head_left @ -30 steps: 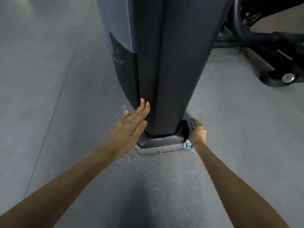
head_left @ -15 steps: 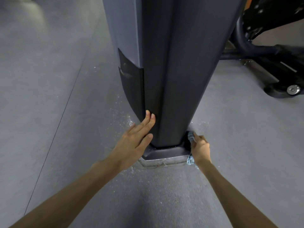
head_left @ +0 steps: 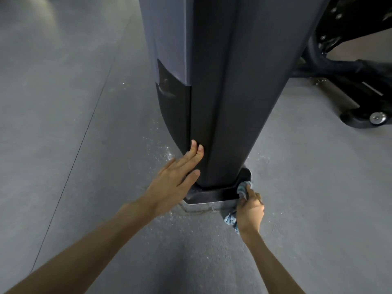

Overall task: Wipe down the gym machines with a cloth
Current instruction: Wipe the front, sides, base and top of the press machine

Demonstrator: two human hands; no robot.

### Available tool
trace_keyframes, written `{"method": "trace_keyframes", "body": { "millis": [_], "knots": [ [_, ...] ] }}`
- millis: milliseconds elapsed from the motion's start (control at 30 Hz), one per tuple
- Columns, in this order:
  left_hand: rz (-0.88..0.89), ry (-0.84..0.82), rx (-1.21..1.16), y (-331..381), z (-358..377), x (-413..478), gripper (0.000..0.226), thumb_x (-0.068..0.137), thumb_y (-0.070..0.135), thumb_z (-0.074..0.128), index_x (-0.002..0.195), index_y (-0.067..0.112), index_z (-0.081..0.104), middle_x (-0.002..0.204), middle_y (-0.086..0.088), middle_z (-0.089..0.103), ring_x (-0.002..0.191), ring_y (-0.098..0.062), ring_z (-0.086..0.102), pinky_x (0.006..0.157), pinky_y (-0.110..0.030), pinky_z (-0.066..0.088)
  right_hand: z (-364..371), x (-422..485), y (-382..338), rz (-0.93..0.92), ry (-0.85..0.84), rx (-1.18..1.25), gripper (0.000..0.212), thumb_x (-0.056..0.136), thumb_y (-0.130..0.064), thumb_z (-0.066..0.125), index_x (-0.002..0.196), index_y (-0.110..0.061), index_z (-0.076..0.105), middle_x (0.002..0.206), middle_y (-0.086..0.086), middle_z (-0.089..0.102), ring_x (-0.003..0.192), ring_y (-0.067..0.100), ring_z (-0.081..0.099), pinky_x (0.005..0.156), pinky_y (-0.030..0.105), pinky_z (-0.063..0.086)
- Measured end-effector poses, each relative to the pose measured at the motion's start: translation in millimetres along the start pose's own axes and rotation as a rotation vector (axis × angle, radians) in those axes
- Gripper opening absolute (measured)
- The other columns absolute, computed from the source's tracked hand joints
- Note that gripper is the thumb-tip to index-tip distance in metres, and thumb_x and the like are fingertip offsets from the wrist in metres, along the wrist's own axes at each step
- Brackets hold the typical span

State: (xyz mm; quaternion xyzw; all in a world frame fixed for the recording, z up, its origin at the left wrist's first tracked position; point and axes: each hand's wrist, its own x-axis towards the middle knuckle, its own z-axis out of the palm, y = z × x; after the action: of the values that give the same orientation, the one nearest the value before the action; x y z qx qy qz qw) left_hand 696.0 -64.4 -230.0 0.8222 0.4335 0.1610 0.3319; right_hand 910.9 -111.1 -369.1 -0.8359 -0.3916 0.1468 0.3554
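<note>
A tall dark grey machine column rises from a black foot on a metal floor plate. My left hand rests flat against the column's lower left edge, fingers straight. My right hand grips a bunched blue cloth and presses it against the foot's right corner. A loose end of the cloth hangs below my right wrist.
The grey rubber floor spreads all around, with pale specks near the column's base. A black machine frame with a round silver foot cap stands at the upper right. A thin floor seam runs diagonally on the left.
My right hand has drawn the cloth along the foot's right side toward its near corner. The view has shifted down slightly. My left hand stays on the column.
</note>
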Motion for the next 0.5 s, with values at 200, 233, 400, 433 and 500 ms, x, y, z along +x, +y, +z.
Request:
{"method": "trace_keyframes", "body": {
  "millis": [200,233,400,433,500],
  "knots": [
    [-0.007,0.001,-0.007,0,-2,0,0.047,0.106,0.04,0.027,0.146,0.045,0.003,0.154,0.032,-0.008,0.138,0.017,0.003,0.12,-0.023,0.001,29,-46,-35,0.073,-0.072,0.146,0.029,0.094,0.001,0.053,0.123,0.002,0.058,0.111,0.019,0.059,0.097,0.035,0.062,0.084,0.039,0.05],
    [-0.001,0.002,0.002,-1,-3,1,0.049,0.103,0.046,0.024,0.147,0.045,0.005,0.154,0.032,-0.007,0.139,0.017,0.003,0.121,-0.025,0.001,35,-54,-44,0.078,-0.067,0.165,0.029,0.094,0.002,0.053,0.123,0.002,0.057,0.11,0.018,0.059,0.096,0.033,0.061,0.085,0.038,0.051],
    [0.047,0.014,-0.016,-9,-11,3,0.054,0.091,0.064,0.012,0.144,0.052,0.01,0.152,0.036,0.001,0.143,0.013,0.003,0.12,-0.025,-0.002,44,-87,-58,-0.065,-0.197,0.203,0.031,0.096,-0.001,0.053,0.126,-0.004,0.059,0.108,0.007,0.059,0.097,0.019,0.06,0.088,0.022,0.049],
    [0.064,0.024,-0.046,-10,-14,2,0.052,0.093,0.061,0.013,0.144,0.051,0.014,0.153,0.035,0.005,0.144,0.013,0.003,0.12,-0.024,-0.003,41,-91,-58,-0.129,-0.217,0.196,0.031,0.096,0.0,0.054,0.126,-0.006,0.059,0.108,0.004,0.059,0.098,0.017,0.06,0.089,0.02,0.048],
    [0.092,0.087,-0.088,-12,-24,1,0.046,0.1,0.051,0.021,0.146,0.044,0.026,0.154,0.03,0.019,0.145,0.01,0.008,0.12,-0.021,0.0,37,-93,-54,-0.285,-0.195,0.135,0.042,0.089,0.006,0.06,0.129,-0.008,0.06,0.114,0.005,0.062,0.102,0.015,0.06,0.093,0.021,0.049]
  ]
}}
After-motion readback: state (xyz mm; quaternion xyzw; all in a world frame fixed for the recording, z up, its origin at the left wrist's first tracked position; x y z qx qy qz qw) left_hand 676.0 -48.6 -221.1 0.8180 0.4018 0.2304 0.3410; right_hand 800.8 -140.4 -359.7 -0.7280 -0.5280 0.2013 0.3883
